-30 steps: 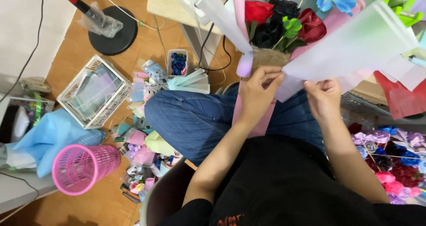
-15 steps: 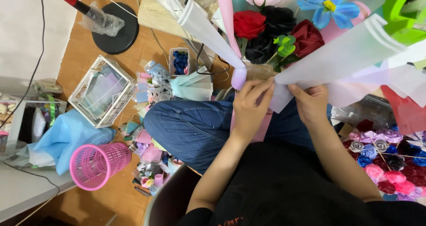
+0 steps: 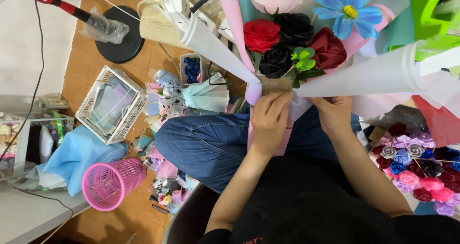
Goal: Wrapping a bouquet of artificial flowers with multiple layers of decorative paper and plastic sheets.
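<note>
Paper-wrapped bouquet: two red roses, two black.
Left hand: clasped round its neck.
Right hand: pinching wrap beside it.

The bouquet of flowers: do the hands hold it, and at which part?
Yes. Both hands, left hand and right hand, grip the bouquet at its narrow neck, just below the flowers, where the wrapping paper gathers.
</note>
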